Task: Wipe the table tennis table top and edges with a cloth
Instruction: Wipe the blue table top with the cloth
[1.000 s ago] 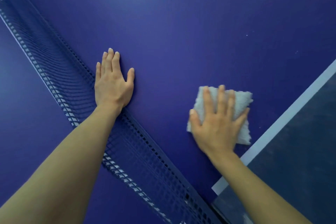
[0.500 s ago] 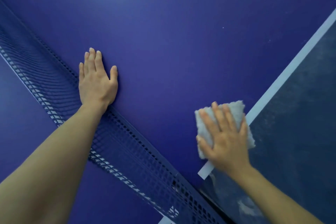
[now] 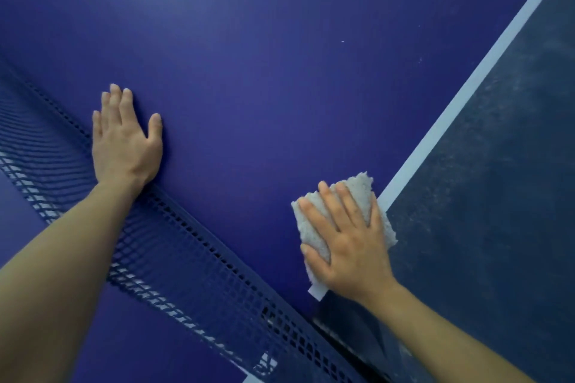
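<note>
the left hand (image 3: 124,143) lies flat with straight fingers on the blue table top (image 3: 280,71) beside the net (image 3: 174,258), likely bracing the reach. the right hand (image 3: 348,242) presses the white cloth (image 3: 314,227) flat-fingered over the white edge line (image 3: 466,90), probably wiping the edge.

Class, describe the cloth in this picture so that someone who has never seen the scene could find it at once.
Start at the blue table top and follow its white edge line down toward the net. There the right hand presses flat on the cloth, which overlaps that line. It is the only pale, fuzzy, ragged-edged thing; the left hand rests bare on the blue.
</note>
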